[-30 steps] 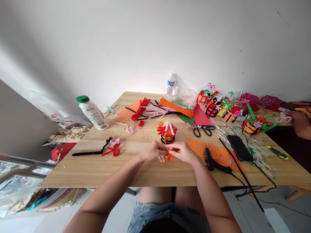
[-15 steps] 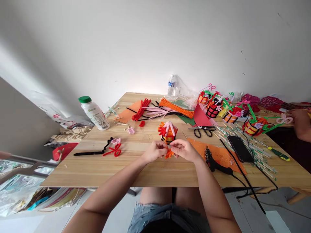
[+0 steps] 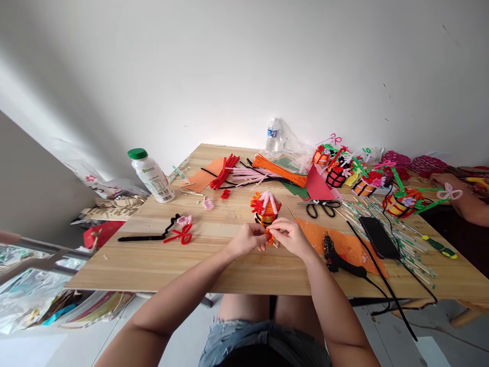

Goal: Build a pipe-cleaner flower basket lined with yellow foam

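Between my two hands is an orange pipe-cleaner flower, partly covered by fingers. My left hand pinches it from the left, and my right hand pinches it from the right, fingertips nearly meeting. Just beyond them stands a small pipe-cleaner lantern in orange, yellow and black, with pink strips over its top and a red and orange flower at its upper left. To the left lie a red pipe-cleaner bow, a pink curled piece and a bent black pipe cleaner.
On the right are a glue gun on orange paper, scissors, a phone, thin sticks and a screwdriver. Pipe-cleaner bundles and finished lanterns lie behind. A white bottle stands left. Another person's arm is at far right.
The orange flower has turned between my fingers and shows less of its petals. My right fingers have closed in toward the left ones. The whole view has shifted slightly.
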A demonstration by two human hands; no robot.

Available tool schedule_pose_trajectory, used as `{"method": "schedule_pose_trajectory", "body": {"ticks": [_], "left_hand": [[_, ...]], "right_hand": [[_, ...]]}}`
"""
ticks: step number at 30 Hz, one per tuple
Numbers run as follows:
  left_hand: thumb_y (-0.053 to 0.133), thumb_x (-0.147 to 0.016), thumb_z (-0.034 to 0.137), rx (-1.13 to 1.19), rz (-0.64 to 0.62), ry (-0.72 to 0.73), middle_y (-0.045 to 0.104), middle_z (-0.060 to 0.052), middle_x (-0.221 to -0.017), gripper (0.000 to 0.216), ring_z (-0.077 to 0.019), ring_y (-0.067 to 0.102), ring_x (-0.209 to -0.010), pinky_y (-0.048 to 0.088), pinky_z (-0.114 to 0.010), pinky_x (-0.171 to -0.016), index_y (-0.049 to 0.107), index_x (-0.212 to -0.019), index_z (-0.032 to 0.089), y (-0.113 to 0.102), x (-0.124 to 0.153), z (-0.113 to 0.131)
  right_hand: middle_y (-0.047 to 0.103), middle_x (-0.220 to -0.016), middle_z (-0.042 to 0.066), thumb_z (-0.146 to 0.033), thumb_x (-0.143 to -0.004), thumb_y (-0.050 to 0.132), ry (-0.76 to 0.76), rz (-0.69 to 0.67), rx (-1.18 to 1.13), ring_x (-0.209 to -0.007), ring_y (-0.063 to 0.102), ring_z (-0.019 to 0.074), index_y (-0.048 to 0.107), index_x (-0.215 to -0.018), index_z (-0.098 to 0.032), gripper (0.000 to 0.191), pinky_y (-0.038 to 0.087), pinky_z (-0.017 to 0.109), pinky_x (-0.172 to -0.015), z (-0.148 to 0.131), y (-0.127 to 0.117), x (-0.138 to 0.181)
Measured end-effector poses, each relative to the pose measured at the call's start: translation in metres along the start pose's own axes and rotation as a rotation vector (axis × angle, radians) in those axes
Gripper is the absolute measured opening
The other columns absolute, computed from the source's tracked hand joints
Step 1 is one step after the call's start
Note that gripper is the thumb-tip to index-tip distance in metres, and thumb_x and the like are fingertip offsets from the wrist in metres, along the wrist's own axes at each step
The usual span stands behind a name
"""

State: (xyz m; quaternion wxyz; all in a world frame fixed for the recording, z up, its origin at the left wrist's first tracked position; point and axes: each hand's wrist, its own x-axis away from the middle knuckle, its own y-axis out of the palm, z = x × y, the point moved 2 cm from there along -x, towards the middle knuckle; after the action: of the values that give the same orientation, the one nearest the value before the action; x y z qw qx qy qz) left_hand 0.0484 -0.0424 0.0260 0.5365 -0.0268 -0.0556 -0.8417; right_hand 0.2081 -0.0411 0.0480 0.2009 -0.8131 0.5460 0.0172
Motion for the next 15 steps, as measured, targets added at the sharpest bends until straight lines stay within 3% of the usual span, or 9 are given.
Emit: {"method": "schedule_pose_trajectory", "body": {"ticks": [6,12,15], "left_hand": [[0.077,-0.064,0.041,0.026,-0.115,-0.007,0.063,-0.002,-0.052,0.032,-0.0096,0.056,-0.044,0.047,-0.021,-0.046,0.068,-0.066,0.011,0.0029,0.0016,0.0038],[0.071,-0.068,0.033,-0.046,-0.113,0.035,0.064,-0.002,-0.058,0.023,-0.0056,0.048,-0.042,0.040,-0.018,-0.044,0.070,-0.069,0.011,0.0020,0.0052,0.0063],[0.063,-0.074,0.033,-0.133,-0.064,0.088,0.059,0.000,-0.056,0.024,-0.0054,0.044,-0.043,0.035,-0.018,-0.043,0.068,-0.066,0.011,0.0013,0.0082,0.0092]], "right_hand": [[0.060,-0.089,0.005,-0.043,-0.086,0.061,-0.030,-0.105,0.044,-0.057,0.057,0.0089,0.074,-0.087,-0.019,0.028,0.053,0.025,-0.053,0.0001,-0.0035,0.0025],[0.054,-0.090,0.003,-0.049,-0.080,0.066,0.053,-0.136,-0.102,-0.055,0.059,0.0079,0.074,-0.087,-0.019,0.032,0.051,0.024,-0.050,-0.0006,-0.0007,0.0008],[0.056,-0.086,0.002,-0.050,-0.077,0.068,0.096,-0.074,-0.149,-0.053,0.059,0.0085,0.072,-0.091,-0.018,0.034,0.050,0.025,-0.050,-0.0015,0.0000,-0.0001]]}}
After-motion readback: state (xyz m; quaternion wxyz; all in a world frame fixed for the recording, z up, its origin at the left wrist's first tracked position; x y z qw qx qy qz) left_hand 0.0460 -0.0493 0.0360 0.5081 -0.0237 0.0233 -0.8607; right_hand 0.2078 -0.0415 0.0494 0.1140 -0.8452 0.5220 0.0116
